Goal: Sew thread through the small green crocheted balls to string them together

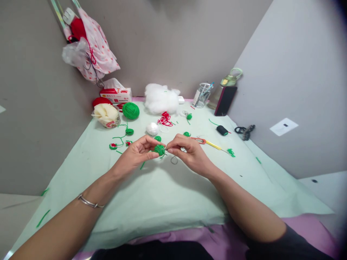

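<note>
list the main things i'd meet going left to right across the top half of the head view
hanging polka-dot bag → green yarn ball → white stuffing → clear jar → phone → white card on the wall

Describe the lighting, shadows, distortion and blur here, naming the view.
Head view: diffuse light, soft shadow on the cloth below the left hand and right hand; wide-angle stretching towards the corners; dark vignetting at the right edge; small print on the tissue box too soft to read.
</note>
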`<state>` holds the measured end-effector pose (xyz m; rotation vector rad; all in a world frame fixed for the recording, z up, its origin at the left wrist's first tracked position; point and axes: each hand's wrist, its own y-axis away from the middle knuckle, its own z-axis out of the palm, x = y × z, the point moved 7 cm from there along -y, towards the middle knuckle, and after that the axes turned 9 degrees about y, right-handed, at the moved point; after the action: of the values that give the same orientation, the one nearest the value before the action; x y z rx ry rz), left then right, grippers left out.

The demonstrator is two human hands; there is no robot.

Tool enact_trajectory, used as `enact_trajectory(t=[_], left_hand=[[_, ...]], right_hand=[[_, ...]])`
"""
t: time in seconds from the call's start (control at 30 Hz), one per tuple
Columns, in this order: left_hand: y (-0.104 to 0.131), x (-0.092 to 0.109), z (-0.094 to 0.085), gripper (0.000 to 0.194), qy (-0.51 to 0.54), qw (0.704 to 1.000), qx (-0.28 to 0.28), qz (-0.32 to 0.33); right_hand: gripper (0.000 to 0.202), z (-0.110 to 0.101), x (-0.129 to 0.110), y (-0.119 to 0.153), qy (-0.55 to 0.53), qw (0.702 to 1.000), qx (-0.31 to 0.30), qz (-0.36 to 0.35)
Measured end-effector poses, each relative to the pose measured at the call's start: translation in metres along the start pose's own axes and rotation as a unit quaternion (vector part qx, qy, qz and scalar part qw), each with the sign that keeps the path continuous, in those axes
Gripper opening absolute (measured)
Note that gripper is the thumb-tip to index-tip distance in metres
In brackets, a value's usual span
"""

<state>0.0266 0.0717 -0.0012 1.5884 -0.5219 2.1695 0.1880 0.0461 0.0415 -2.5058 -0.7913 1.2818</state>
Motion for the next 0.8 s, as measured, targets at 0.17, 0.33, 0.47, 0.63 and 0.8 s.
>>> enact_trajectory(t=[0.17, 0.33, 0.47, 0.63, 0.8], left_hand=[[-0.001, 0.001, 0.000, 0.024, 0.023, 1.000, 0.003, -0.001], [0.000, 0.002, 0.001, 0.025, 0.030, 1.000, 0.004, -0.003], [0.000, 0.001, 0.000, 0.024, 0.021, 1.000, 0.003, 0.003], [-0.001, 0.002, 0.001, 0.023, -0.009, 1.000, 0.004, 0.013], [0.001, 0.000, 0.003, 0.025, -0.017, 0.999, 0.028, 0.007]], right_hand=[[0.013, -0.003, -0.002, -0.001, -0.016, 1.000, -0.010, 0.004], [0.013, -0.003, 0.001, -0.001, -0.036, 0.999, -0.018, 0.013], [0.010, 0.003, 0.006, -0.002, -0.075, 0.997, -0.011, 0.027], [0.011, 0.007, 0.008, -0.001, -0.079, 0.996, -0.005, 0.039], [0.006, 0.007, 0.000, 0.001, -0.006, 0.999, 0.022, 0.023]])
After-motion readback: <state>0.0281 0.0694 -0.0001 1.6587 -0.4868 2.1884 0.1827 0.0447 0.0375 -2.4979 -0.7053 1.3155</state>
